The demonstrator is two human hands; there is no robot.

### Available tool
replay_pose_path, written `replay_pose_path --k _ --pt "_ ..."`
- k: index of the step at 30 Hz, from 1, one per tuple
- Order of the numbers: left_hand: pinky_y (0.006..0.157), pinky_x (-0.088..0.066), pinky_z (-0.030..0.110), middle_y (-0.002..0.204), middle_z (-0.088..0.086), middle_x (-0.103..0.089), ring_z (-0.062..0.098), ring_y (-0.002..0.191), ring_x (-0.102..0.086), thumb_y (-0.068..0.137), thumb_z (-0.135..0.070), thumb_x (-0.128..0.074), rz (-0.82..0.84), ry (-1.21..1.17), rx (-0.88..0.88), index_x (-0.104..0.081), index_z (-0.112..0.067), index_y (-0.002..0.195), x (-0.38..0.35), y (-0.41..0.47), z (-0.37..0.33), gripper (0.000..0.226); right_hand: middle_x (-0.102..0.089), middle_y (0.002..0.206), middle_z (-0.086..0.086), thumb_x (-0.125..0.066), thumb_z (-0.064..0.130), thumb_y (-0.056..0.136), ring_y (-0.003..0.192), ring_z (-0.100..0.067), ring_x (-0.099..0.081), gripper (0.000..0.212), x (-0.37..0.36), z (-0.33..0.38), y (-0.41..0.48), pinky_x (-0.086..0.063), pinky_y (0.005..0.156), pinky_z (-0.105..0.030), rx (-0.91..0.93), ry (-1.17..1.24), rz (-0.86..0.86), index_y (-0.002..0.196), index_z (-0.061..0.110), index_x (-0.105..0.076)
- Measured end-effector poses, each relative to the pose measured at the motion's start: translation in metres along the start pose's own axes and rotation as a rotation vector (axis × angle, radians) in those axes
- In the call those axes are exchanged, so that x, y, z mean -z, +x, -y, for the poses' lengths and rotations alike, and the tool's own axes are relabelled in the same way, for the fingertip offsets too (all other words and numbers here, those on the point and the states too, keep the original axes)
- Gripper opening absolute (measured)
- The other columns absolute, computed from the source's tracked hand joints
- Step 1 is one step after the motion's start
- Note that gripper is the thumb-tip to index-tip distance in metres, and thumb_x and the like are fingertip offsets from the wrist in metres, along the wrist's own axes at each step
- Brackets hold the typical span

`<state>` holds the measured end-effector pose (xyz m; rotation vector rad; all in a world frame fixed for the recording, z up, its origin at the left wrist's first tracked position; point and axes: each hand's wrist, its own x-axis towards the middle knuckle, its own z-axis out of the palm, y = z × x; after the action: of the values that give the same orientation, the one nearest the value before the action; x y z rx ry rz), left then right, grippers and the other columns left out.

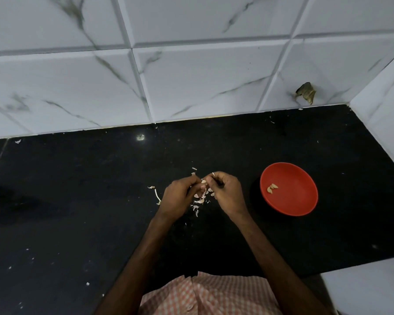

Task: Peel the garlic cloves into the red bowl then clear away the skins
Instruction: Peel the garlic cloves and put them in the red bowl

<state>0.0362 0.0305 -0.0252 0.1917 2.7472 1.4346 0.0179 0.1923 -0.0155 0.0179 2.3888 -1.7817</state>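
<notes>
You are mid-peel. Your left hand [180, 196] and right hand [228, 192] meet over the tabletop [77, 201], fingers [192, 181] of both curled in tight, pinching one clove [204, 181] between them. It is too small to tell whether your right fingertips grip the skin or the clove itself. Loose skins [199, 201] lie scattered under and just beside your hands, with a few bits further out.

The bowl [298, 201] sits to your right, apart from the hands, with what look like two peeled cloves [272, 188] in it, so the task seems early to midway.

Next, I judge, strip the last skin off, then carry the bare clove right and drop it in the bowl. Let the skin fall on the pile, not into the bowl. Sweeping up the skins comes afterwards.
</notes>
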Motion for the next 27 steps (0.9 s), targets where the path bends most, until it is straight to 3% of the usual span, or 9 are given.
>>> replay_pose_path --k 3,10,13,18,21,27 --pt "0.064 -0.050 0.029 0.075 -0.018 -0.068 0.003 0.072 -0.065 0.097 -0.040 -0.058 -0.016 0.017 -0.010 -0.062 -0.035 0.082 0.001 0.000 -0.002 0.015 -0.073 0.083 0.000 -0.061 0.016 0.098 0.079 -0.016 -0.070 0.013 -0.002 0.001 0.000 -0.057 0.074 -0.032 0.004 -0.046 -0.019 0.093 0.011 -0.072" --pt "0.057 -0.032 0.014 0.069 -0.024 -0.054 -0.010 0.070 -0.055 0.097 -0.037 -0.059 -0.067 0.189 -0.036 -0.058 -0.033 0.087 -0.001 -0.003 -0.008 0.011 -0.071 0.078 0.004 -0.060 0.013 0.098 0.073 -0.003 -0.068 0.010 -0.004 0.005 -0.003 -0.055 0.069 -0.018 0.044 -0.089 -0.070 0.091 0.011 -0.067" --pt "0.057 -0.031 0.015 0.072 -0.024 -0.051 -0.010 0.069 -0.053 0.098 -0.038 -0.058 -0.089 0.212 -0.034 -0.061 -0.028 0.093 -0.002 -0.005 -0.009 0.012 -0.069 0.078 0.006 -0.061 0.012 0.098 0.073 -0.001 -0.067 0.010 -0.006 0.005 -0.003 -0.052 0.068 -0.015 0.062 -0.126 -0.097 0.090 0.013 -0.067" --pt "0.058 -0.038 0.026 0.089 -0.013 -0.058 0.001 0.067 -0.047 0.099 -0.039 -0.056 -0.119 0.232 -0.037 -0.060 -0.025 0.098 -0.006 -0.005 -0.009 0.014 -0.066 0.077 0.007 -0.059 0.017 0.099 0.071 -0.004 -0.064 0.013 -0.011 0.002 -0.004 -0.052 0.066 -0.022 0.071 -0.202 -0.134 0.087 0.016 -0.062" --pt "0.060 -0.040 0.029 0.090 -0.010 -0.060 0.002 0.071 -0.048 0.098 -0.036 -0.057 -0.137 0.247 -0.032 -0.061 -0.022 0.097 -0.008 -0.005 -0.010 0.014 -0.062 0.076 0.006 -0.057 0.014 0.099 0.071 -0.008 -0.060 0.015 -0.013 0.000 -0.004 -0.051 0.066 -0.028 0.126 -0.271 -0.148 0.084 0.014 -0.060" --pt "0.062 -0.051 0.038 0.084 -0.011 -0.060 0.008 0.074 -0.056 0.096 -0.035 -0.060 -0.139 0.247 -0.004 -0.061 -0.025 0.091 -0.009 -0.006 -0.008 0.011 -0.056 0.079 0.006 -0.050 0.013 0.101 0.072 -0.008 -0.055 0.018 -0.015 -0.003 -0.003 -0.048 0.063 -0.025 0.183 -0.375 -0.114 0.085 0.016 -0.056"
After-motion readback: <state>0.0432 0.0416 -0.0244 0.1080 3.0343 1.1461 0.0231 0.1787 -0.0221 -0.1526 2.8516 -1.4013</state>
